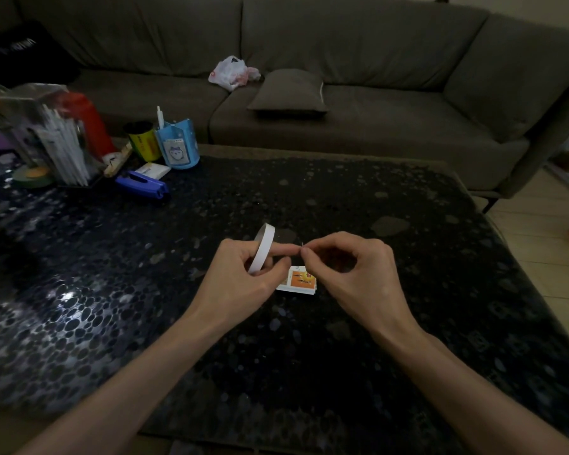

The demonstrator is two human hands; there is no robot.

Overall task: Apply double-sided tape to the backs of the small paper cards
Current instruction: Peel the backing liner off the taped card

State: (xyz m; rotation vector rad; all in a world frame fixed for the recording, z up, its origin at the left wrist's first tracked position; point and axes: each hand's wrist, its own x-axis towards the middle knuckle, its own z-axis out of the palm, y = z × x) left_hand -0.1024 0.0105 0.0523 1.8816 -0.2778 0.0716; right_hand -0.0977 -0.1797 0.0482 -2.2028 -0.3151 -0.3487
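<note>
Left hand (247,274): grips thin white double-sided tape roll (262,247).
Right hand (349,267): pinches its loose end.
Small orange-printed paper cards (301,280): stacked, frame centre.

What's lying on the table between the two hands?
In the head view, a small stack of cards lies between the left hand and the right hand.

Both bare forearms reach forward and meet: the left hand (250,272) curls round a tape roll (262,247) with its forefinger straight out, the right hand (352,267) pinching thumb to forefinger at that fingertip.
</note>
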